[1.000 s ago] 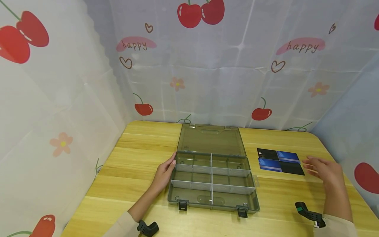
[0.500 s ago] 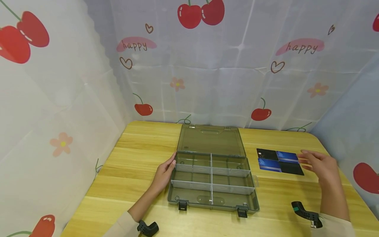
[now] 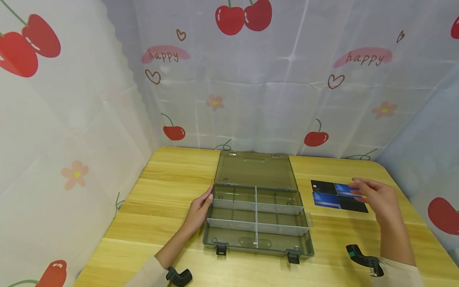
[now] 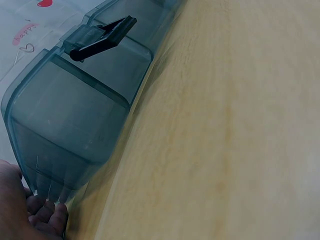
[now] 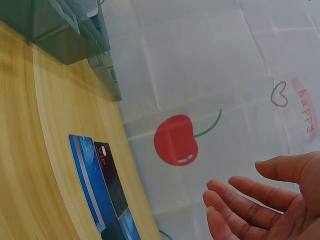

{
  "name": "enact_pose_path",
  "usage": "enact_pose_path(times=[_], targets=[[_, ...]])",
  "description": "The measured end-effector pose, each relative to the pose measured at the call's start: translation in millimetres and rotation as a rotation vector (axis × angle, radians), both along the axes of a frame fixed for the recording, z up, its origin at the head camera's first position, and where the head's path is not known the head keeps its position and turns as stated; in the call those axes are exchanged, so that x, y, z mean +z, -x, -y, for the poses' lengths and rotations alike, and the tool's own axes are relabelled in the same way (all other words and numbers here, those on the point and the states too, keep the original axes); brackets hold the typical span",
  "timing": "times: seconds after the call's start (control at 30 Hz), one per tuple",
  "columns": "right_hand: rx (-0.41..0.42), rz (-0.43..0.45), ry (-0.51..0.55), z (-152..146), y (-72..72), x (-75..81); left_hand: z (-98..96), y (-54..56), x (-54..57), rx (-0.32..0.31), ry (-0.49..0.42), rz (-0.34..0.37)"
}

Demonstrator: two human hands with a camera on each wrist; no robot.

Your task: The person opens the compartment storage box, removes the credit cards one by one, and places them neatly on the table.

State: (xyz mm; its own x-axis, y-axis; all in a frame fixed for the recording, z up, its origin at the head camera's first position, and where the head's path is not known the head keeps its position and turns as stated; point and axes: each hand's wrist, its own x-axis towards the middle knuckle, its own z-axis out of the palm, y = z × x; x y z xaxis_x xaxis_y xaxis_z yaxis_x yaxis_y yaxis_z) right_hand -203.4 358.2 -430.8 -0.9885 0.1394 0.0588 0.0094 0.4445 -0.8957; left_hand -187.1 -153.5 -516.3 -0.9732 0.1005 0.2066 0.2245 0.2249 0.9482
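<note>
A smoky, see-through divider box (image 3: 258, 217) lies on the table with its lid (image 3: 255, 170) folded back. Its compartments look bare inside. My left hand (image 3: 197, 211) holds the box's left side; in the left wrist view its bent fingers (image 4: 47, 215) sit at the box's lower corner. To the right, several cards lie flat in a two-by-two block, among them a blue card (image 3: 327, 200) and a black card (image 3: 322, 186). Over the far right blue card (image 3: 342, 189), partly covering it, hovers my right hand (image 3: 378, 199), fingers spread and loosely bent, nothing between them.
Two black latches, the left latch (image 3: 221, 249) and the right latch (image 3: 293, 257), stick out from the box's front. Behind the wooden table (image 3: 161, 171) hangs a white curtain (image 3: 251, 107) printed with cherries. Each wrist wears a black camera mount, like the right mount (image 3: 363, 259).
My right hand has moved left from beside the cards to over the far right blue card. The left hand and the box have stayed put.
</note>
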Motion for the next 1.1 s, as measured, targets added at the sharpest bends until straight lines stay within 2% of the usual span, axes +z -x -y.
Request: enact_pose_path(times=[0.63, 0.7, 0.9, 0.97, 1.1], targets=[[0.031, -0.018, -0.091, 45, 1.2, 5.0, -0.9, 1.6, -0.3, -0.015, -0.022, 0.004], [0.037, -0.026, -0.097, 50, 1.7, 7.1, -0.8, 5.2, -4.9, -0.016, -0.037, 0.011], [0.061, -0.060, -0.124, 69, 1.2, 3.2, 7.9, 15.3, -29.5, 0.017, -0.100, 0.060], [0.074, -0.074, -0.130, 73, 0.8, -0.9, 10.2, 14.8, -30.9, 0.019, -0.122, 0.078], [0.102, -0.110, -0.167, 78, -0.4, -4.4, 13.6, 13.9, -25.5, -0.002, -0.139, 0.106]])
